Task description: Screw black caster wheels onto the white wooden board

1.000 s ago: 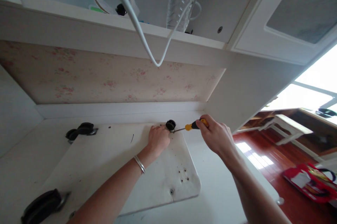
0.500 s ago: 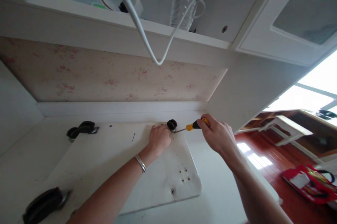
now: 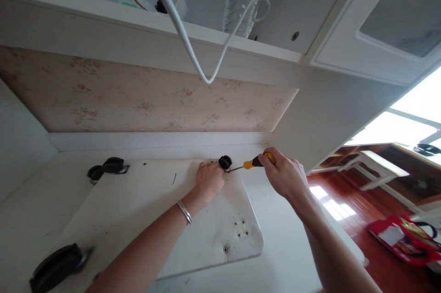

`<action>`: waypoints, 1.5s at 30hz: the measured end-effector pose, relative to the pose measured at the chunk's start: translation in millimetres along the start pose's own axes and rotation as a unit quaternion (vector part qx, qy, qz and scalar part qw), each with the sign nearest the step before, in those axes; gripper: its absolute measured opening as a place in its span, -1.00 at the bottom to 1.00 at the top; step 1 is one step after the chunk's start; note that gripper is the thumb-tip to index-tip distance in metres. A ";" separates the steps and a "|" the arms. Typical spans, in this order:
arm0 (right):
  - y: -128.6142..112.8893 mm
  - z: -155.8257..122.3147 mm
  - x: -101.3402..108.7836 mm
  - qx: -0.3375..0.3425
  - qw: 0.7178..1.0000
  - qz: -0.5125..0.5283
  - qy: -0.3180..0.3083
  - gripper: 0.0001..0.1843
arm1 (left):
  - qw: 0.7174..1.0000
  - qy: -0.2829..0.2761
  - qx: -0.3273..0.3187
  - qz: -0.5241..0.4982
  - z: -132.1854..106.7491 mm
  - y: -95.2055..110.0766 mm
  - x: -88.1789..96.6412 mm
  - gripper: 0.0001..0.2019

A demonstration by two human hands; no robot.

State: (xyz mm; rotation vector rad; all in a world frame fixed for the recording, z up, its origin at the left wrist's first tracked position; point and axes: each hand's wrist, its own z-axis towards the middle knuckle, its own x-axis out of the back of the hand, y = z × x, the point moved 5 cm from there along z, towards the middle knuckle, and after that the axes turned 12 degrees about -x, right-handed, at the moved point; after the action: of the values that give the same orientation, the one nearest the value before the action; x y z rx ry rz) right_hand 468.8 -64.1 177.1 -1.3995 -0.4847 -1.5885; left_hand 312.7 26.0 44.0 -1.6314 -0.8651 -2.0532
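Our R hand [image 3: 284, 171] has its fingers wrapped round the yellow/black screwdriver [image 3: 248, 164], tip at the base of the swivel caster [image 3: 225, 161] on the white board [image 3: 206, 240]. L hand [image 3: 209, 180]'s right by the caster; can't tell if its fingers grip it. Screwdriver's prob. light & stiff; we'd hold the handle [image 3: 257, 161].

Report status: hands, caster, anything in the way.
Right hand gripping screwdriver, tip at base of far-right caster. Left hand on board, beside that caster. White cable hangs above, clear of both hands.
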 end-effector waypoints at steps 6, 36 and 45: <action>-0.9 -7.1 4.9 0.007 1.000 0.007 0.009 -0.69 | 1.000 0.017 0.022 -0.009 -1.0 -6.1 11.4 -0.68; -6.5 -7.8 -0.6 0.015 1.000 -0.022 0.017 -0.69 | 1.000 0.020 0.010 -0.019 -34.6 2.9 35.1 -0.63; -5.8 -13.0 5.7 0.011 0.999 -0.024 0.038 -0.70 | 0.998 0.043 -0.004 -0.037 -83.1 4.1 59.7 -0.60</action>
State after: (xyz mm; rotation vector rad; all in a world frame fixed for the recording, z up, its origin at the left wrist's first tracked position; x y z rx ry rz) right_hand 457.3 -73.7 180.5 -1.3138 -0.4920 -1.6647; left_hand 239.3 -27.7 91.0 -1.5237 -0.9008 -2.1636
